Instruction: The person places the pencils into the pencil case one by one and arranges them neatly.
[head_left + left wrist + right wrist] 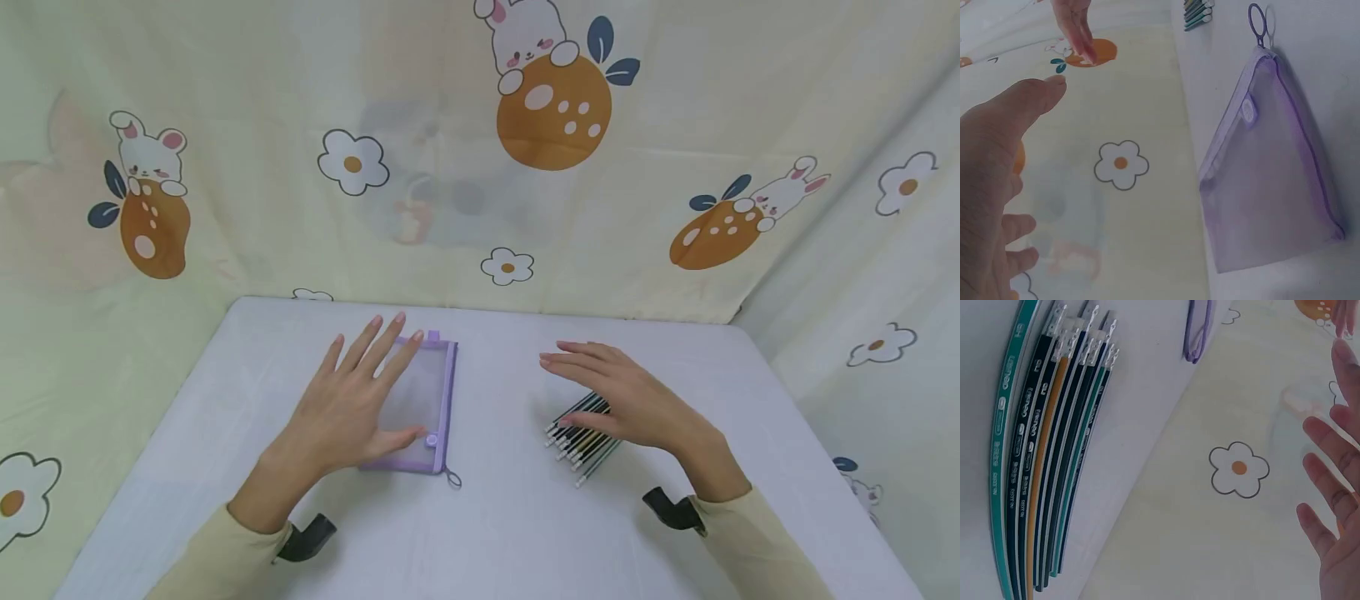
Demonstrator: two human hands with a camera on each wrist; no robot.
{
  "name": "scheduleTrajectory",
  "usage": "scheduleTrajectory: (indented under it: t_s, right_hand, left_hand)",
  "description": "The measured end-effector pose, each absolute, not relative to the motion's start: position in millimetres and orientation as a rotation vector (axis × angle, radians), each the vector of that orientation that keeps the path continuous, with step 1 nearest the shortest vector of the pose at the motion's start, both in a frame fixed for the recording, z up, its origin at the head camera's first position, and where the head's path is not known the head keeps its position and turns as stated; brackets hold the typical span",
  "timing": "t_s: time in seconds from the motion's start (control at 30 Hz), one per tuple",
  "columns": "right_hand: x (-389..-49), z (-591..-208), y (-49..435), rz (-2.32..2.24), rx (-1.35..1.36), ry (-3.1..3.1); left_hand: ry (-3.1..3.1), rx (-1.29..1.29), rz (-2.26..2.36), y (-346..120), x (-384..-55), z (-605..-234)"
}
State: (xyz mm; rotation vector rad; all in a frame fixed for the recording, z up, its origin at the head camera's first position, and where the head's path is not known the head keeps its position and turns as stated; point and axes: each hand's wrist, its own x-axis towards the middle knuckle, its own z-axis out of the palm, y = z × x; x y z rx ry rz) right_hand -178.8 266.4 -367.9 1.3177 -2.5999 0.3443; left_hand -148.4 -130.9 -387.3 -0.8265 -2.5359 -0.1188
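Observation:
A lilac mesh zipper pouch (416, 392) lies flat on the white table, its zip pull and small cord loop at the near right. Over its left part hovers my left hand (352, 408), fingers straight and spread, holding nothing. In the left wrist view the whole pouch (1266, 175) shows apart from the thumb. To the right lies a bundle of pencils (581, 442), mostly green and dark with one yellow, white erasers in metal ferrules at one end. My right hand (630, 396) hangs above them with extended fingers and covers their far ends. The right wrist view shows the pencils (1054, 444) side by side.
The white table (502, 533) ends at a cloth backdrop (427, 242) printed with rabbits, oranges and flowers, which also runs along the sides. Black wrist mounts (307, 537) stick out from both sleeves. Bare tabletop lies between the pouch and the pencils.

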Motion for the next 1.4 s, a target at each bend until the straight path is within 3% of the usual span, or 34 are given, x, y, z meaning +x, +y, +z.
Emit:
scheduleTrajectory:
  t_s: [0.7,1.4]
  right_hand:
    - [-197,-393,295,0.700,1.084,-2.893]
    - [-223,-423,318,0.826,1.091,-2.987]
  left_hand:
    - [-2.733,-0.772,-0.272,-94,-169,-421]
    - [-2.896,-0.673,-0.289,-78,-191,-457]
